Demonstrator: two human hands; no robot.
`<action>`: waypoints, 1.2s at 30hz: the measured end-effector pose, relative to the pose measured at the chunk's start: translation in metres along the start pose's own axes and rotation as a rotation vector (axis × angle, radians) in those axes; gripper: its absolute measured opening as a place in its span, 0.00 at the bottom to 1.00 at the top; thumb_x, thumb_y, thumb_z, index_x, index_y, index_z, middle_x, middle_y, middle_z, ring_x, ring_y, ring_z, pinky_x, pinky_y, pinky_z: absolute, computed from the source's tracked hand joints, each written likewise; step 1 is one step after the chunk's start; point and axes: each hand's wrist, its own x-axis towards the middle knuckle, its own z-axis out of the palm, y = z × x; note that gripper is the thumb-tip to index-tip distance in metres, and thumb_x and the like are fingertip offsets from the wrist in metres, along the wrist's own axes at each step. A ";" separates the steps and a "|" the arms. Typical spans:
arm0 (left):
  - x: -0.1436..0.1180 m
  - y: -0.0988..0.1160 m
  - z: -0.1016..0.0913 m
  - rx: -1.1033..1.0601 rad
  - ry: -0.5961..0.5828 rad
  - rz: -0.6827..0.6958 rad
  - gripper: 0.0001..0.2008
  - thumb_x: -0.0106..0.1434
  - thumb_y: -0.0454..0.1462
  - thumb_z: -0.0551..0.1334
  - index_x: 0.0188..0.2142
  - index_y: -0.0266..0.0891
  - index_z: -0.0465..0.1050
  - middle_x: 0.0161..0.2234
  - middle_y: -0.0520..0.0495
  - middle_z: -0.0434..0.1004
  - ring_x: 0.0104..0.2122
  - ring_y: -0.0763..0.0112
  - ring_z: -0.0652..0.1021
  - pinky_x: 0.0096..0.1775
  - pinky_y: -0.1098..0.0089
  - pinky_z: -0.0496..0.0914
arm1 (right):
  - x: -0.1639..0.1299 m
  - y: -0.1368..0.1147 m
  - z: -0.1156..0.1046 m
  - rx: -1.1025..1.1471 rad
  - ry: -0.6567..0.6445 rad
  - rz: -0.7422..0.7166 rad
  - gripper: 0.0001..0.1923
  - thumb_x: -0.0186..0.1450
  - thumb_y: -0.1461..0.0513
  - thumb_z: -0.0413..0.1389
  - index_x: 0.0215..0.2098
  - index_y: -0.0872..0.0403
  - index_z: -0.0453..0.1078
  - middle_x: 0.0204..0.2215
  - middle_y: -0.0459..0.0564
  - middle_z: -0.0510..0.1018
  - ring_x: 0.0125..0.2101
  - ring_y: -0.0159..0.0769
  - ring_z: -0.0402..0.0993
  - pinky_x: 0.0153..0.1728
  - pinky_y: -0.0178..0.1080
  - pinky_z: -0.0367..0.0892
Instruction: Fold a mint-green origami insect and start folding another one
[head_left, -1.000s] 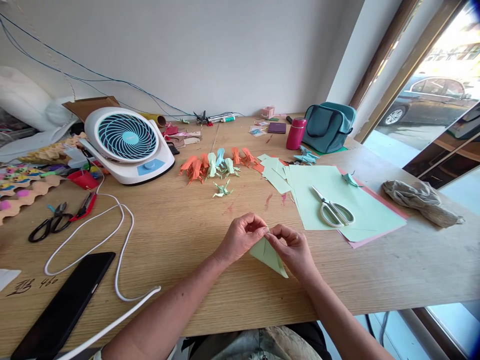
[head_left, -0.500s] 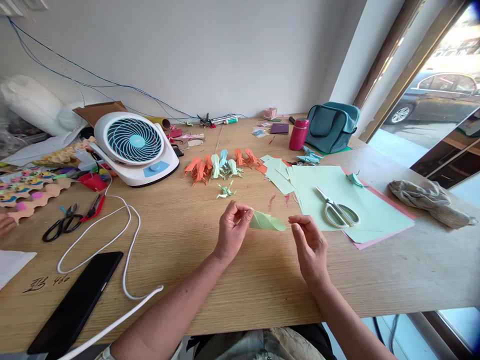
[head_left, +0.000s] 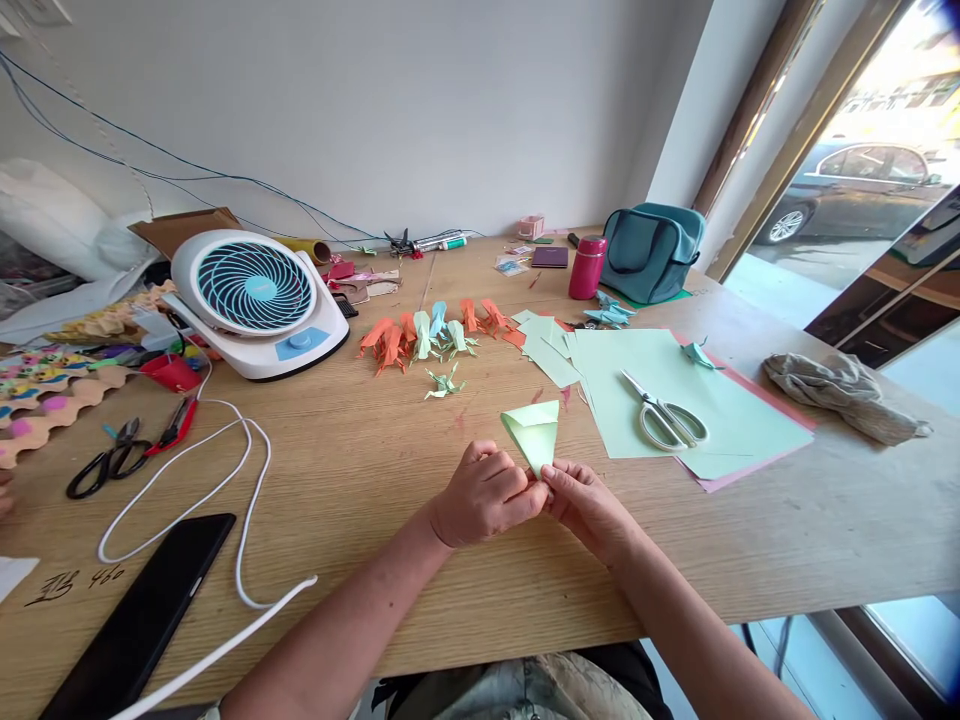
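Observation:
A light green folded paper (head_left: 534, 432) stands up from my fingertips, its wide folded edge away from me and its narrow point down. My right hand (head_left: 589, 503) pinches that point between thumb and fingers. My left hand (head_left: 489, 492) is closed, with its fingertips at the same point, touching the right fingers. Beyond them lies a small green origami figure (head_left: 445, 381) with thin legs. Behind it stand several more: orange ones (head_left: 388, 345), pale green ones (head_left: 424, 336) and a blue one (head_left: 439, 318).
Right: green paper sheets (head_left: 600, 400) bearing scissors (head_left: 664, 412), and a grey cloth (head_left: 844, 398). Behind: a pink bottle (head_left: 587, 268) and a teal bag (head_left: 651, 255). Left: a fan (head_left: 259, 300), a white cable (head_left: 259, 480), a phone (head_left: 142, 620), black-handled scissors (head_left: 112, 462); another person's hand (head_left: 5, 497) shows at the edge.
My right hand has moved left and now grips the paper's point beside my left hand. The paper has turned from lying sideways to pointing toward me. The whole view has shifted slightly.

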 end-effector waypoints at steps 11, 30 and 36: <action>0.004 -0.002 0.006 -0.064 0.348 -0.072 0.06 0.64 0.34 0.60 0.36 0.43 0.76 0.29 0.48 0.74 0.32 0.67 0.71 0.43 0.63 0.62 | 0.004 0.005 -0.009 -0.118 0.164 -0.103 0.20 0.55 0.47 0.65 0.24 0.55 0.74 0.16 0.40 0.60 0.20 0.27 0.52 0.24 0.34 0.55; 0.016 0.008 0.030 -1.239 0.445 -0.944 0.17 0.46 0.46 0.75 0.20 0.35 0.74 0.20 0.53 0.73 0.25 0.75 0.70 0.34 0.71 0.65 | 0.010 0.020 -0.008 -0.628 0.235 -0.264 0.27 0.60 0.46 0.61 0.20 0.51 0.52 0.19 0.40 0.51 0.22 0.28 0.45 0.21 0.35 0.42; 0.018 0.004 0.027 -1.295 0.498 -1.027 0.20 0.41 0.47 0.76 0.17 0.36 0.70 0.15 0.57 0.64 0.20 0.80 0.62 0.28 0.73 0.59 | 0.011 0.023 -0.009 -0.688 0.215 -0.217 0.26 0.61 0.46 0.59 0.20 0.51 0.51 0.19 0.40 0.50 0.21 0.28 0.43 0.21 0.35 0.41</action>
